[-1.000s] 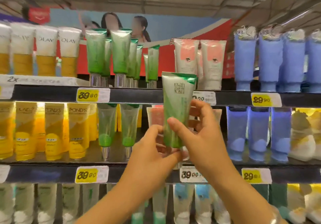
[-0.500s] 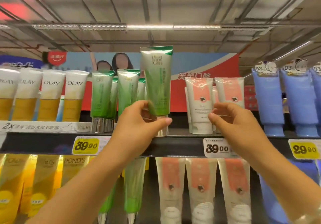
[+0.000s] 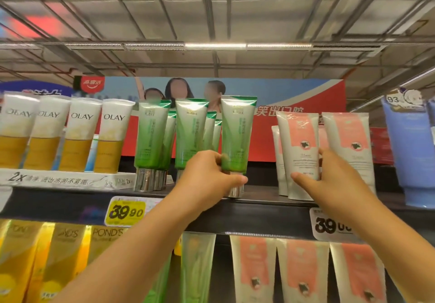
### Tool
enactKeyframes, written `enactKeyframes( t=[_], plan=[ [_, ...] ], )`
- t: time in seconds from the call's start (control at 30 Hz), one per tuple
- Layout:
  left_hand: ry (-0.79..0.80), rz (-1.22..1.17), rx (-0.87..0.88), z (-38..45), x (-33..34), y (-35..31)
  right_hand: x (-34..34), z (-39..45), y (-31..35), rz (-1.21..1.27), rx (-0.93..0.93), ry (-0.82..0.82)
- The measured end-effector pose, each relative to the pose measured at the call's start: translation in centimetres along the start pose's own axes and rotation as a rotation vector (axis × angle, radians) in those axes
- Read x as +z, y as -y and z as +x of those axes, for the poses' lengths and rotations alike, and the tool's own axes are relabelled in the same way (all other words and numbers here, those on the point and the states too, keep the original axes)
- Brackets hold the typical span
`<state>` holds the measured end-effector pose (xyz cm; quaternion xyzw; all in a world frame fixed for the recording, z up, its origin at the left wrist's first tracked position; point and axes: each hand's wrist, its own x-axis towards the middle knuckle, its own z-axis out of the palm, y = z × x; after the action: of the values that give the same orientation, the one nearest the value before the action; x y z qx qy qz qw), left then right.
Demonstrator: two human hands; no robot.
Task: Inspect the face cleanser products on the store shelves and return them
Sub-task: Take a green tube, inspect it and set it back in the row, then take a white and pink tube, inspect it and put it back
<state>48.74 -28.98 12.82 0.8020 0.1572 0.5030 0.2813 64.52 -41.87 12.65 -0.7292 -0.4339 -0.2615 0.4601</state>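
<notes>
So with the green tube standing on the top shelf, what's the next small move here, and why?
Probably let go: the left hand grips the green tube low on its body, and its silver cap appears to rest on the top shelf beside the other green tubes. The right hand is already closing round a pink-label tube, likely next for inspection.

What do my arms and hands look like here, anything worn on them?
Both forearms are bare as far as the picture shows: no sleeves, no gloves. The left hand and right hand show no rings, watch or bracelet. Nails look short and unpainted. Nothing higher up the arms is in view.
</notes>
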Motion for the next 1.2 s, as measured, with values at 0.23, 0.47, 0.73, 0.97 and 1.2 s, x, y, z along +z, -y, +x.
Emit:
enactKeyframes(
  t=[0.23, 0.47, 0.73, 0.97, 1.2],
  plan=[
    [0.033, 0.140, -0.017, 0.1, -0.3, -0.5, 0.1, 0.9, -0.1, 0.010, 0.044, 0.041],
    [0.064, 0.219, -0.036, 0.3, -0.3, -0.6, 0.3, 1.4, -0.3, 0.025, 0.045, 0.045],
    [0.048, 0.215, -0.040, -0.1, -0.2, -0.8, -0.1, 0.7, -0.2, 0.250, -0.082, -0.037],
    [-0.073, 0.228, -0.021, -2.0, -1.5, -1.9, -1.5, -2.2, 2.5, 0.656, -0.217, -0.051],
    [-0.055, -0.266, 0.068, -7.6, -0.6, -1.5, -1.1, -7.9, 3.9, 0.864, -0.208, -0.009]
  ],
)
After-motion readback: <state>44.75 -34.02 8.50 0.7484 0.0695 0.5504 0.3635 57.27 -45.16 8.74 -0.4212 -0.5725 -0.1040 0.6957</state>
